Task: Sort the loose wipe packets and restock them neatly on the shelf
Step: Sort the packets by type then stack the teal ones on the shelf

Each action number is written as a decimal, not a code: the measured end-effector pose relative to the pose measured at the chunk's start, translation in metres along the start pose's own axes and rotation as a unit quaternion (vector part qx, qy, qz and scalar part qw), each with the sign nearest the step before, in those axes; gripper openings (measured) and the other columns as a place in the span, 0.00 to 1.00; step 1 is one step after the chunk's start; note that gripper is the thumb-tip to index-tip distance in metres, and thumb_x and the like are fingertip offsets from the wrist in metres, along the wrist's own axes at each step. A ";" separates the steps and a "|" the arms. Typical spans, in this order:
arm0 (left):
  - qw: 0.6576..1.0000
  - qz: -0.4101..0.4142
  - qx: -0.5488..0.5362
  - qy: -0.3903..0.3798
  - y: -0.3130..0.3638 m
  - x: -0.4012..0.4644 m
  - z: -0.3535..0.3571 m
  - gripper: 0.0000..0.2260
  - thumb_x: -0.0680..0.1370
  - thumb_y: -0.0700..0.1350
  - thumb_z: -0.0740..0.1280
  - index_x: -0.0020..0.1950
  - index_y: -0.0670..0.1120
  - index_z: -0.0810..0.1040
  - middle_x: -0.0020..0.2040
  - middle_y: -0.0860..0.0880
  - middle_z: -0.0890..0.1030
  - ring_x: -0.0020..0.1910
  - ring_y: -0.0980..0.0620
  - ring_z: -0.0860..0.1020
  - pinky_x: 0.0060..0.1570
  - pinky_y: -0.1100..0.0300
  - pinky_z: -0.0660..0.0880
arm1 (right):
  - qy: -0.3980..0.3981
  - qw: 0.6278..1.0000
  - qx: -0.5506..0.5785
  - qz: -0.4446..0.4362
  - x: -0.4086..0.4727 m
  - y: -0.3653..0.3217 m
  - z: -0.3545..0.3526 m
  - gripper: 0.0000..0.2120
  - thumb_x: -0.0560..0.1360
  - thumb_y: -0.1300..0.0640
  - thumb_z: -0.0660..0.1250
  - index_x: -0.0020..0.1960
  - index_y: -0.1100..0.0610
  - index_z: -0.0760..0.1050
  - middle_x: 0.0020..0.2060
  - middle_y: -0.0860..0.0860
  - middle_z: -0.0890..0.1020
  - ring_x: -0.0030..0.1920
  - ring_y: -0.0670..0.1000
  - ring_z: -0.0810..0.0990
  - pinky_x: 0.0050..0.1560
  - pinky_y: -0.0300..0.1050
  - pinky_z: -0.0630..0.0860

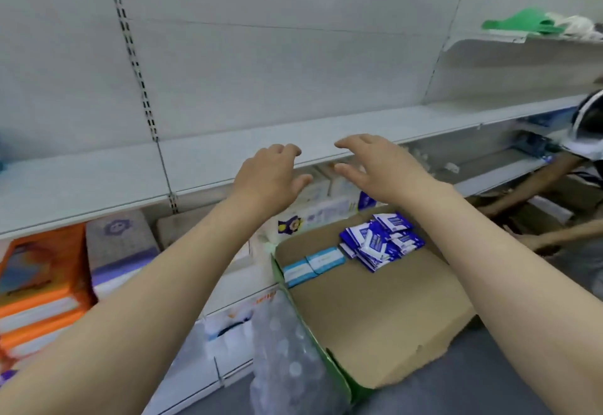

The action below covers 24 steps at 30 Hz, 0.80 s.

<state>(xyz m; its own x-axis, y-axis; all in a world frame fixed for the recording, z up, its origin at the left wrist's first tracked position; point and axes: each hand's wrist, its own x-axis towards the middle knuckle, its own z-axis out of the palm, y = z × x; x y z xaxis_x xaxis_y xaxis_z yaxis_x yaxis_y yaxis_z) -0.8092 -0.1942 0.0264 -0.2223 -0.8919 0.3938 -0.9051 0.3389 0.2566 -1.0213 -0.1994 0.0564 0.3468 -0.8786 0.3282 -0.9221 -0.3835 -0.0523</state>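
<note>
A pile of dark blue and white wipe packets (380, 241) lies loose at the far end of an open cardboard box (375, 323). Two light blue packets (313, 265) lie side by side at the box's left wall. The grey metal shelf (228, 157) runs across the middle of the view, bare on top. My left hand (272, 176) and my right hand (378, 165) hover side by side at the shelf's front edge, above the box. Both have relaxed, slightly bent fingers and hold nothing.
Under the shelf stand orange packs (39, 287), a purple and white pack (120, 248) and white packs (319, 206). A clear plastic bag (287, 359) leans on the box's left side. Another person (561, 206) reaches in at the right. Green bags (522, 24) lie on an upper shelf.
</note>
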 end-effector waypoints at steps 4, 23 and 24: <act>0.998 -0.002 -0.016 -0.063 0.015 0.038 0.070 0.24 0.78 0.58 0.64 0.69 0.47 0.68 0.66 0.46 0.74 0.63 0.44 0.73 0.59 0.48 0.72 | -0.057 0.998 0.000 0.027 0.006 0.057 0.044 0.24 0.80 0.43 0.60 0.73 0.51 0.67 0.69 0.51 0.73 0.68 0.55 0.71 0.63 0.53 0.71; 0.910 -0.295 -0.092 -0.275 -0.061 0.026 0.376 0.22 0.76 0.52 0.69 0.67 0.45 0.70 0.59 0.44 0.76 0.59 0.45 0.74 0.53 0.48 0.76 | -0.401 0.910 0.100 -0.039 0.065 0.184 0.422 0.22 0.79 0.49 0.64 0.71 0.55 0.68 0.64 0.56 0.75 0.64 0.59 0.73 0.61 0.52 0.70; 0.904 -0.312 -0.099 -0.277 -0.063 0.024 0.383 0.23 0.76 0.52 0.69 0.67 0.45 0.70 0.58 0.43 0.76 0.58 0.45 0.74 0.53 0.49 0.76 | -0.397 0.912 0.087 -0.053 0.066 0.185 0.434 0.23 0.79 0.49 0.64 0.71 0.55 0.68 0.64 0.55 0.75 0.64 0.58 0.72 0.61 0.51 0.68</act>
<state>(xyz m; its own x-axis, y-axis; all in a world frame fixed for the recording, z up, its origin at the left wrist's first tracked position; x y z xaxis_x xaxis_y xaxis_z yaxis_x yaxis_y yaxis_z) -0.8958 -0.3516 -0.3184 0.1117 -0.9224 -0.3698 -0.8469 -0.2831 0.4502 -1.0941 -0.4518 -0.3413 0.5121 -0.7356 -0.4435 -0.8583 -0.4576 -0.2322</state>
